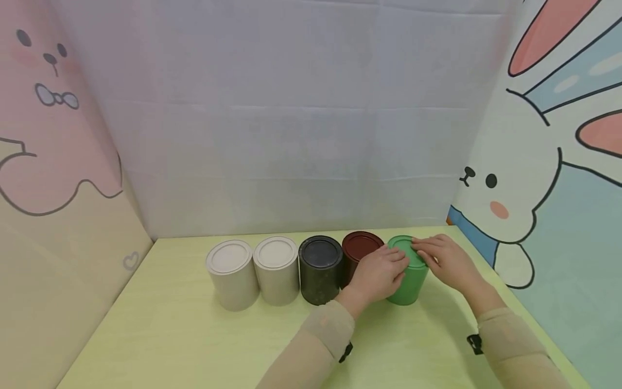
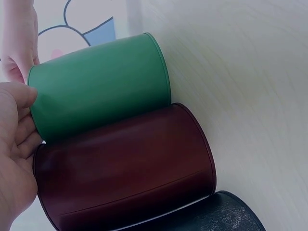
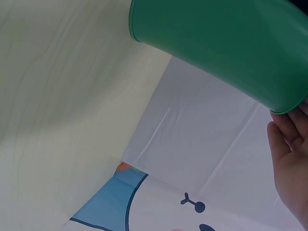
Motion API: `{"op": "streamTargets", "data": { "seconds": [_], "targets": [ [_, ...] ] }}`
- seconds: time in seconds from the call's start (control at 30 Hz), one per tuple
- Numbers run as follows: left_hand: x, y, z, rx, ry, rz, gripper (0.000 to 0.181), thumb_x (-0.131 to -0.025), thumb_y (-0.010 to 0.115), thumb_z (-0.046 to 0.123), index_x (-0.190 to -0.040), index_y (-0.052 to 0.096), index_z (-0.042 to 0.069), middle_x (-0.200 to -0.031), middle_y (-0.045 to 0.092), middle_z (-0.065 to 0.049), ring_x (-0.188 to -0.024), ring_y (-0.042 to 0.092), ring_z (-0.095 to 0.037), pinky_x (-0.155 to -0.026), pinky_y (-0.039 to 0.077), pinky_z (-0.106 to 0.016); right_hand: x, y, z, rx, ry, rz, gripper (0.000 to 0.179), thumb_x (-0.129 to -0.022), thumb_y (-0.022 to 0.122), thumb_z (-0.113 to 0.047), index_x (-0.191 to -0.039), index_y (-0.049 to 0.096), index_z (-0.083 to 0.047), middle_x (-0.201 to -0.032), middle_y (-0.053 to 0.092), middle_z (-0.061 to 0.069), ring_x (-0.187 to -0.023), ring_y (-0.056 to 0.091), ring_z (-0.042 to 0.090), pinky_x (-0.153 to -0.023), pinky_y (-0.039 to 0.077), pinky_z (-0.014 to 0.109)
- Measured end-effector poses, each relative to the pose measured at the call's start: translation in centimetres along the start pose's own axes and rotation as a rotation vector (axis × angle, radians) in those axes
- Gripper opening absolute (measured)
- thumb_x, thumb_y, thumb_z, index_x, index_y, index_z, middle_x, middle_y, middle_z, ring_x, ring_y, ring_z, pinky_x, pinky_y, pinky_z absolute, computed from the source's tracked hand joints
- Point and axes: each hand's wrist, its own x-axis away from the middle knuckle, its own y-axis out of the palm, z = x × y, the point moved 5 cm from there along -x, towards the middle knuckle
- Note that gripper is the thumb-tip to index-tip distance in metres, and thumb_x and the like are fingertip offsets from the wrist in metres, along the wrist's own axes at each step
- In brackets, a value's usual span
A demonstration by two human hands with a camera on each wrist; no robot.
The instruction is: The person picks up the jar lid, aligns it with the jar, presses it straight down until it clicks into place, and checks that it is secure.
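A green lidded can [image 1: 405, 281] stands at the right end of a row of cans. My left hand [image 1: 381, 274] reaches across its lid from the left, fingers lying on top. In the left wrist view, the left thumb [image 2: 26, 94] touches the can's rim. From the other side, my right hand [image 1: 447, 261] rests its fingers on the right edge of the lid. In the right wrist view, the right fingertips [image 3: 288, 126] are at the green rim. Directly left of the green can is a dark red can [image 1: 360, 247], partly hidden behind my left hand.
A black can [image 1: 320, 275] and two white cans [image 1: 277, 275] [image 1: 233, 281] continue the row to the left. All stand upright on a pale yellow table [image 1: 194, 351]. A white cloth [image 1: 291, 135] hangs behind, with cartoon-printed panels [image 1: 510, 216] at both sides.
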Motion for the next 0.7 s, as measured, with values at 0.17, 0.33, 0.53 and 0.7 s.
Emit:
{"op": "streamTargets", "data": {
  "seconds": [0.17,0.33,0.53,0.7],
  "targets": [
    [-0.1,0.2,0.0,-0.001,-0.003,0.001,0.04,-0.101,0.057,0.036,-0.139,0.06,0.022,-0.139,0.058,0.008,-0.133,0.046,-0.008,-0.116,0.027,-0.026,-0.1,-0.2,-0.1,-0.021,0.007,-0.003,0.029,-0.081,0.074,0.005,-0.11,0.073,0.003,-0.113,0.071,0.015,-0.094,0.061,0.032,-0.08,0.049,0.046],
    [0.0,0.4,0.0,-0.013,-0.018,-0.009,0.043,-0.101,0.056,0.038,-0.141,0.058,0.022,-0.141,0.055,0.008,-0.135,0.044,-0.008,-0.117,0.026,-0.028,0.0,0.0,0.1,-0.051,0.016,0.014,0.032,-0.081,0.074,0.007,-0.113,0.072,0.003,-0.115,0.07,0.015,-0.096,0.061,0.032,-0.08,0.048,0.045],
    [0.2,0.8,0.3,-0.069,-0.061,-0.037,0.052,-0.1,0.054,0.046,-0.147,0.05,0.024,-0.149,0.047,0.007,-0.142,0.035,-0.01,-0.12,0.02,-0.034,0.7,0.3,0.6,-0.089,0.041,0.068,0.033,-0.083,0.07,0.008,-0.116,0.071,0.002,-0.118,0.069,0.016,-0.101,0.059,0.034,-0.086,0.043,0.044],
    [1.0,0.8,0.7,-0.058,-0.057,-0.022,0.057,-0.1,0.053,0.049,-0.15,0.046,0.021,-0.152,0.043,0.004,-0.145,0.03,-0.013,-0.121,0.018,-0.035,1.3,0.1,0.4,-0.131,0.054,0.105,0.033,-0.085,0.069,0.009,-0.116,0.07,0.001,-0.12,0.068,0.015,-0.106,0.058,0.035,-0.099,0.039,0.025]
  ]
}}
